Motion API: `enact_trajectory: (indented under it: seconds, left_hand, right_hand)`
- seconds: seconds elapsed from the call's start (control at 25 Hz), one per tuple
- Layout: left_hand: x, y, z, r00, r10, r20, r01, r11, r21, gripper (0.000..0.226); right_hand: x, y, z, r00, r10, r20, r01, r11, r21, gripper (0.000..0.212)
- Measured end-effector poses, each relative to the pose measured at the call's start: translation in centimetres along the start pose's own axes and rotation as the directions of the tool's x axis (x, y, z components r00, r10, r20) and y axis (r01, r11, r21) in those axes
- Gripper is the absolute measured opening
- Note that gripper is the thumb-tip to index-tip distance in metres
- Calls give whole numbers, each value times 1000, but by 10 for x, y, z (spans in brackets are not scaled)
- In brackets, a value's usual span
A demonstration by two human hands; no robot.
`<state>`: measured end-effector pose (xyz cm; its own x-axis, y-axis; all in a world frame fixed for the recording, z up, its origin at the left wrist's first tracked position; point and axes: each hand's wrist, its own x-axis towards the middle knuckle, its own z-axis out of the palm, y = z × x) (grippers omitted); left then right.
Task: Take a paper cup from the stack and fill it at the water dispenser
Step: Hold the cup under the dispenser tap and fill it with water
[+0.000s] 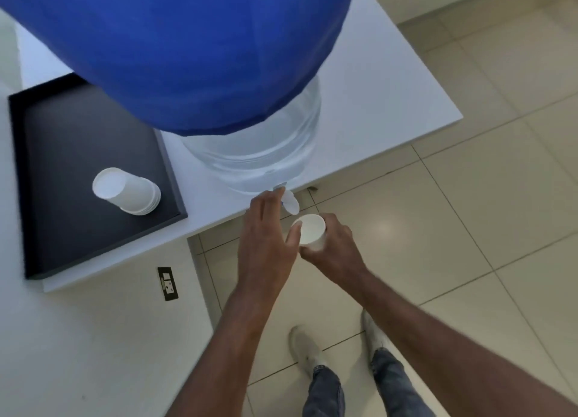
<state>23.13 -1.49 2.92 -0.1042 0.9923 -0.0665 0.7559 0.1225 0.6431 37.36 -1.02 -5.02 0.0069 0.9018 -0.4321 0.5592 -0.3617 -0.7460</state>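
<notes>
A white paper cup (309, 230) is upright in my right hand (336, 249), just off the table's front edge and below the dispenser's white tap (289, 202). My left hand (266, 235) reaches to the tap, fingers touching its lever; whether they grip it is unclear. The dispenser is a clear water bottle (259, 147) under a blue cover (175, 47), standing on the white table (375, 85). The stack of paper cups (125, 190) stands upside down on a black tray (78, 154) to the left. I see no water stream.
A black wall socket (168, 283) sits below the table edge on the white wall at left. Beige floor tiles (469, 229) spread to the right. My two shoes (305, 346) and jeans show below my arms.
</notes>
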Motion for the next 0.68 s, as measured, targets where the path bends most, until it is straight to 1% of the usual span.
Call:
enact_trajectory:
  seconds: [0.08,0.2,0.28,0.44,0.48,0.68]
  left_hand:
    - [11,-2,0,997,63,34,-67,990,121,62]
    - [20,-7,1,995,95,24,-98,985,145,55]
    - [24,-8,0,996,90,16,-91,991,96,49]
    - [37,-7,-6,998,-64,7,65,991,-119,26]
    - [39,-7,-8,997,-82,-3,81,983,-165,21]
    - [33,-1,-10,992,-92,-84,67,961,-268,20]
  right_hand:
    - [20,-8,10,999,-32,6,32,999,-1,62]
    - [40,-20,19,994,-104,-24,105,993,56,61]
    - [47,-20,22,986,-162,-50,165,984,61,63]
    - [45,-16,21,965,-244,-93,253,963,99,59]
    - [44,-15,21,962,-253,-104,264,959,101,59]
    - [42,-16,28,955,-271,-119,283,954,97,62]
